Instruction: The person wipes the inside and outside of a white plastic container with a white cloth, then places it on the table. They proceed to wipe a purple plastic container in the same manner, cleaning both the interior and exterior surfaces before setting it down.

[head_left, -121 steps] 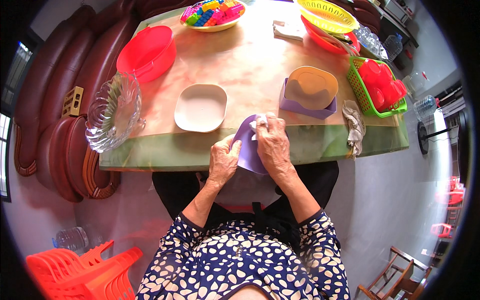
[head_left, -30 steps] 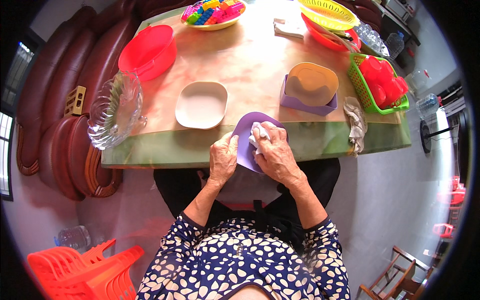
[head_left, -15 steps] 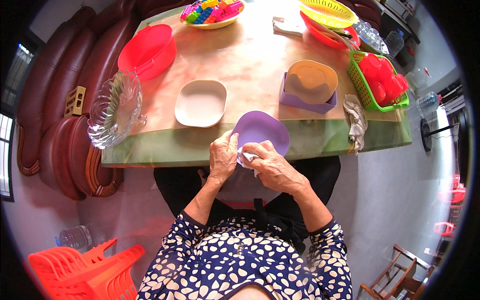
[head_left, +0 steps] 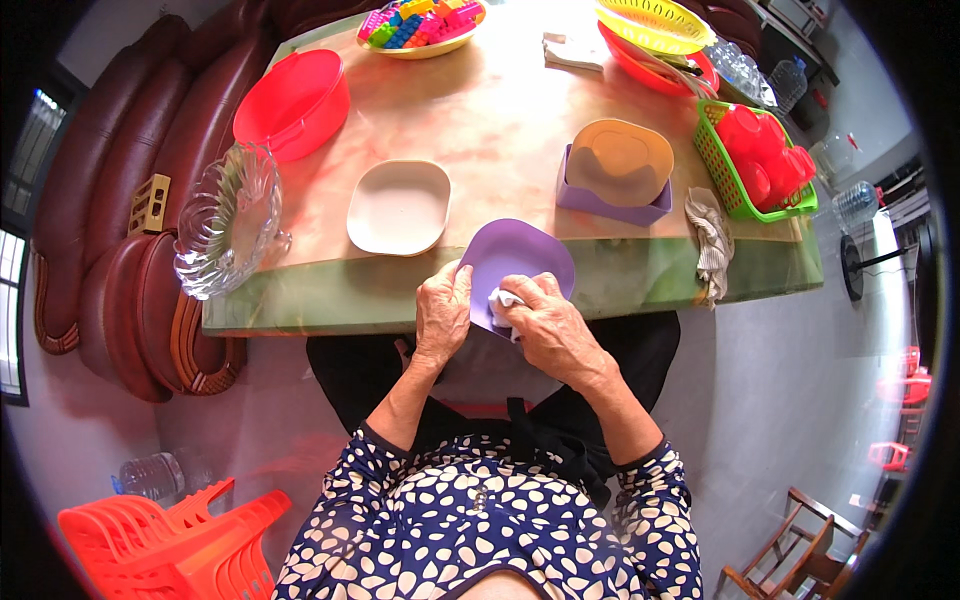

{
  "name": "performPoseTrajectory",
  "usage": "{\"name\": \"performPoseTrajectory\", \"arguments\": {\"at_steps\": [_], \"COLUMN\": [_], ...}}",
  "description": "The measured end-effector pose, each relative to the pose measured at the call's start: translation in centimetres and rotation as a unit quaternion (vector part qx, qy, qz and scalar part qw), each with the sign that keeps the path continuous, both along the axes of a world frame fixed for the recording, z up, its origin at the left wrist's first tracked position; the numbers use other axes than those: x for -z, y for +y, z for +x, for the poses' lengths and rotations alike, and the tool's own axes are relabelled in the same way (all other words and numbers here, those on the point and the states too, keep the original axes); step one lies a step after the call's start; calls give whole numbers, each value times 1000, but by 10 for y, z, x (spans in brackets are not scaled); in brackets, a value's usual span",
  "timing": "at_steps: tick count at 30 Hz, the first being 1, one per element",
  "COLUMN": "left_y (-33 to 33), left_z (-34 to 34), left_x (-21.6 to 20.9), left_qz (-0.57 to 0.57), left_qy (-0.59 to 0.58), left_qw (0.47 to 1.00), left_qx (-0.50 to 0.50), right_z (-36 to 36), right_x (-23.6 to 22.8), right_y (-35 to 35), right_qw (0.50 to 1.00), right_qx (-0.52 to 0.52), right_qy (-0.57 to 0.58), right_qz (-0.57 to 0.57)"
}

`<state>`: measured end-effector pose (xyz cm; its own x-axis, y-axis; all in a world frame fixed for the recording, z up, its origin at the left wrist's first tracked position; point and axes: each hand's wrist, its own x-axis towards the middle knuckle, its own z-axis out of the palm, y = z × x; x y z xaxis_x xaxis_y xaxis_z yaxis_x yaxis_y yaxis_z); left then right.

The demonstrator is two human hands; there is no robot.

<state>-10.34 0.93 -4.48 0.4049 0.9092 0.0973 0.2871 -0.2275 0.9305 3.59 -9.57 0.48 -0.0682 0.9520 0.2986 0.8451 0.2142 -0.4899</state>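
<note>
The purple bowl [head_left: 522, 248] is in the person's hands over the near edge of the table [head_left: 480, 130], its hollow side showing. The left hand [head_left: 443, 308] grips the bowl's left rim, thumb and fingers closed on it. The right hand [head_left: 550, 328] has its fingers curled around a crumpled white cloth [head_left: 503, 300] — bunched against the near part of the bowl's inside.

Just beyond and to the left, a cream bowl [head_left: 400, 208] rests on the table. To the right, a yellow-orange bowl [head_left: 640, 150] sits tilted in a purple container [head_left: 610, 207]. Farther right, a striped rag [head_left: 711, 245] lies near the table's edge, just beside a green basket [head_left: 718, 168] of red cups [head_left: 752, 145].

On the left stands a clear glass dish [head_left: 225, 235] with a scalloped rim, with a red tub [head_left: 295, 105] beyond it. At the far side are a bowl of toy bricks [head_left: 425, 25], a folded cloth [head_left: 572, 52] and — at the far right — a yellow strainer [head_left: 655, 22] over a red basin [head_left: 640, 72]. A brown sofa [head_left: 110, 130] stands left of the table.
</note>
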Motion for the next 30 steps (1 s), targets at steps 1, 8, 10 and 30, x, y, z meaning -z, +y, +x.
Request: {"name": "performPoseTrajectory", "arguments": {"at_steps": [1,8,10,30], "left_y": [0,-2,-2,0], "left_z": [0,1,1,-1], "left_x": [0,-7,-7,-11], "left_qz": [-4,-33,-22,-15], "left_qy": [6,9,17,-5], "left_qw": [1000,999,1000,1000], "left_qx": [0,-12,-13,-25], "right_z": [-3,-8,-6,-12], "right_x": [3,21,30,26], "right_y": [5,36,45,41], "right_qw": [1000,991,979,997], "right_qx": [4,129,177,14], "right_qy": [8,-9,-37,10], "right_qz": [23,47,98,73]}}
